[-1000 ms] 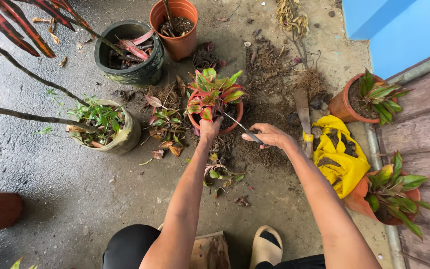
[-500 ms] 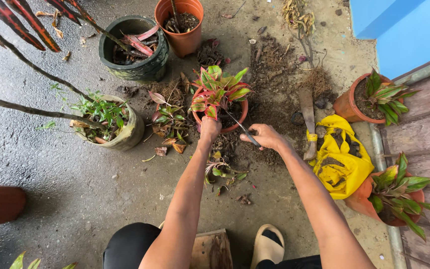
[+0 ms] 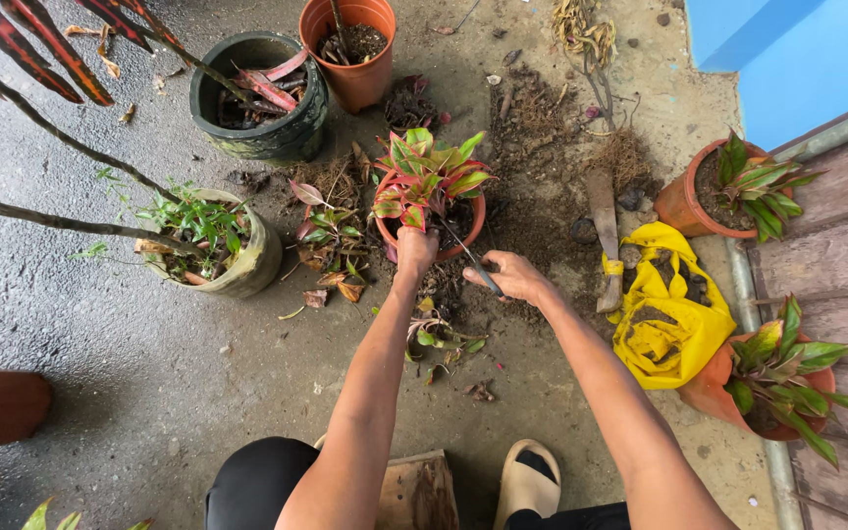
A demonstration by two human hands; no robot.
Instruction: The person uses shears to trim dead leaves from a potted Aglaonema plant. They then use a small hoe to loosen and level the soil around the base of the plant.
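A small orange pot [image 3: 465, 234] with a red-and-green leafy plant [image 3: 427, 177] stands on the wet concrete floor in front of me. My left hand [image 3: 415, 247] grips the pot's near rim at the base of the plant. My right hand [image 3: 511, 276] is shut on a thin dark hand tool [image 3: 467, 255] whose tip pokes into the soil of that pot. Loose dark soil [image 3: 532, 211] lies scattered around the pot. Small uprooted plants [image 3: 440, 339] lie on the floor below my hands.
A dark round pot [image 3: 265, 132] and a tall orange pot [image 3: 355, 79] stand behind. A pale pot [image 3: 247, 263] with green shoots is at left. A yellow bag [image 3: 667, 319], a trowel [image 3: 605, 231] and two orange potted plants [image 3: 704, 201] [image 3: 714, 388] are at right. My sandalled foot [image 3: 527, 481] is below.
My left hand has shifted slightly on the pot's rim, and my right hand has moved the tool a little nearer to the pot. The view has shifted slightly.
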